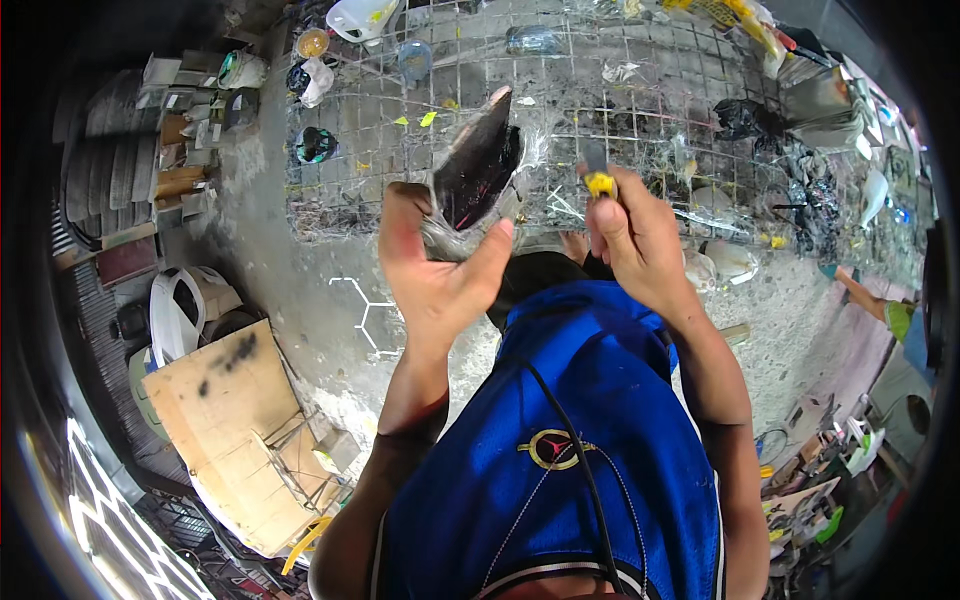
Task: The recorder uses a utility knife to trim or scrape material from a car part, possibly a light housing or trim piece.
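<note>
My left hand [440, 265] is closed around a dark, glossy, long panel-like piece [478, 165] with a pointed upper end. Clear plastic film clings along its edges, and its exact kind does not show. In my right hand [640, 232] is a yellow-and-black utility knife [600, 184], its blade pointing away from me. The blade is a little blurred and stands apart from the dark piece, to its right. Both hands are held up in front of my blue shirt, over a wire grid.
The wire grid [590, 90] spreads across the far side, littered with plastic scraps. At its top lies a white shell-like part [362, 18]. A wooden board [225, 430] stands at lower left beside a white curved part [178, 315]. Black plastic [750, 120] is bunched at right.
</note>
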Available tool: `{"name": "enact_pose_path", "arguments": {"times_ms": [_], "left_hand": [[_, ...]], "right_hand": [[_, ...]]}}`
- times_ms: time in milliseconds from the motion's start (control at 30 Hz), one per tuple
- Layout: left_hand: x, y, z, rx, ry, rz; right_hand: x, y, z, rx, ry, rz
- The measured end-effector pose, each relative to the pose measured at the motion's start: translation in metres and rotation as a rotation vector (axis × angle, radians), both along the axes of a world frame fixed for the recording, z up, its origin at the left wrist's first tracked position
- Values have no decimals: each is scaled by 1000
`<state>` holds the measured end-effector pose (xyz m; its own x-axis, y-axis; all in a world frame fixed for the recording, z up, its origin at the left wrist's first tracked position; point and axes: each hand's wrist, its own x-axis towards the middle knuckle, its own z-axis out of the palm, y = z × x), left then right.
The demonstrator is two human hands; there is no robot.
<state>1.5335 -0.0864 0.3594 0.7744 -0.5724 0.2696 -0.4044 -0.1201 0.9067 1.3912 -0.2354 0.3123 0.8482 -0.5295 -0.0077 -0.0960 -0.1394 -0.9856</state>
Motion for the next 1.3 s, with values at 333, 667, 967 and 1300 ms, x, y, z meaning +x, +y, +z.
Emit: {"name": "enact_pose_path", "arguments": {"times_ms": [333,667,967,1300], "left_hand": [[-6,0,6,84,-299,3],[0,11,10,74,62,72],[2,15,4,79,-7,77],[-5,11,8,86,6,21]], "right_hand": [[0,11,9,549,-126,-12],[-14,-2,18,710,-1,93],[-27,3,16,570,-46,65],[-32,3,13,489,-39,-79]]}}
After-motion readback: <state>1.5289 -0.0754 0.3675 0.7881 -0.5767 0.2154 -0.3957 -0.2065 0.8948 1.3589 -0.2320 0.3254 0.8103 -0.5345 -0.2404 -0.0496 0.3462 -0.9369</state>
